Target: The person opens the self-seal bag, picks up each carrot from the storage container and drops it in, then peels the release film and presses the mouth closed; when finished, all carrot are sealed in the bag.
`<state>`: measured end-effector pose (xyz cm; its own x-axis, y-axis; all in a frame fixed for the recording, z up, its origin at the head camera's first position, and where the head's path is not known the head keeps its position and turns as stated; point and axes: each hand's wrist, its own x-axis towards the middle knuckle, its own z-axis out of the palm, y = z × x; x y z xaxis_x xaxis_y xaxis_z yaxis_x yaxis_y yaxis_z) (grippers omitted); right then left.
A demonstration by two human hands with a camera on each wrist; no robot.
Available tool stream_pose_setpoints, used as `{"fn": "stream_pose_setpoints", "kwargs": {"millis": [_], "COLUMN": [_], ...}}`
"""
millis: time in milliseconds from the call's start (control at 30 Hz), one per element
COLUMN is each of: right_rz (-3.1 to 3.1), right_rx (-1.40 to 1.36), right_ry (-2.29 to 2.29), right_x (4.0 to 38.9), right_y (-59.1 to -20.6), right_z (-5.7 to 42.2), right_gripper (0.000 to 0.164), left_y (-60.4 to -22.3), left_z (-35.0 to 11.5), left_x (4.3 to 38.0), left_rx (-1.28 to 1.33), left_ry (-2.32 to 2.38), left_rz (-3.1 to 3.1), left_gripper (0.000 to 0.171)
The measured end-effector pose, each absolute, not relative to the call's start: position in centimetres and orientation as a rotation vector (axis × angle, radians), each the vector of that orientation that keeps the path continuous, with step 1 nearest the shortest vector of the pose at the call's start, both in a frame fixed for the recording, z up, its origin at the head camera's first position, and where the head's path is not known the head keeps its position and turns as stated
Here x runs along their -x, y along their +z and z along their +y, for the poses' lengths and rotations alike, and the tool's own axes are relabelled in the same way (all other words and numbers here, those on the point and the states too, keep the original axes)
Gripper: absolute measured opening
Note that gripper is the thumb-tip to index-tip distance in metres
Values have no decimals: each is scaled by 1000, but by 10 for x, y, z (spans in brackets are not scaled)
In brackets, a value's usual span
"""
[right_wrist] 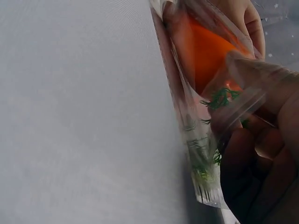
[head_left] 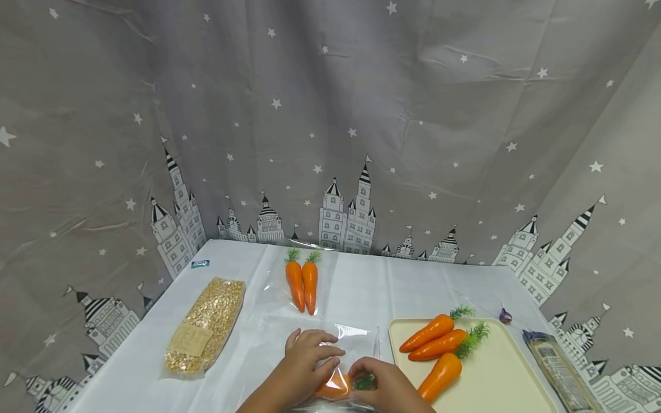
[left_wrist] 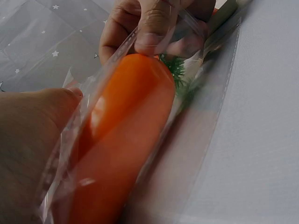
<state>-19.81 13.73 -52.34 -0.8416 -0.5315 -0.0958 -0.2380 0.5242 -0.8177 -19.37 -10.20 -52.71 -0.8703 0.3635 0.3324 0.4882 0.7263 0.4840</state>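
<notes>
An orange carrot (left_wrist: 126,121) with green leaves lies in a clear plastic bag (head_left: 268,344) at the front of the table. My left hand (head_left: 307,358) rests over the bag, fingers spread, its thumb right at the carrot. In the left wrist view, plastic film runs along that thumb. My right hand (head_left: 384,384) pinches the bag's film beside the carrot's top, thumb against the orange end. The green leaves (right_wrist: 222,98) show near its fingers in the right wrist view, and part of them is hidden behind the fingers.
Two bagged carrots (head_left: 302,284) lie farther back. Three loose carrots (head_left: 436,344) are on a cream tray (head_left: 508,367) at right. A bag of yellow grains (head_left: 206,327) lies at left. A long package (head_left: 560,373) and a small purple item (head_left: 505,315) sit beyond the tray.
</notes>
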Motion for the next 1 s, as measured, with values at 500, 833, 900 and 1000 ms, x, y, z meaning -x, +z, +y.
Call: {"fn": "stream_pose_setpoints", "kwargs": {"millis": [500, 833, 900, 1000], "right_rz": [2182, 2230, 2248, 2282], "right_rx": [622, 583, 555, 536], "right_ry": [-1294, -1333, -1349, -1363], "right_x": [203, 204, 205, 206], "right_y": [-525, -525, -524, -522], "right_z": [139, 147, 149, 153], "right_gripper": [25, 26, 25, 24], "left_y": [-527, -523, -523, -522], "left_z": [-103, -103, -103, -104], "left_x": [196, 194, 194, 195], "left_rx": [683, 682, 680, 683], "left_ry": [-829, -863, -870, -876], "left_rz": [-2707, -2746, -2772, -2785], "left_gripper": [17, 18, 19, 19]}}
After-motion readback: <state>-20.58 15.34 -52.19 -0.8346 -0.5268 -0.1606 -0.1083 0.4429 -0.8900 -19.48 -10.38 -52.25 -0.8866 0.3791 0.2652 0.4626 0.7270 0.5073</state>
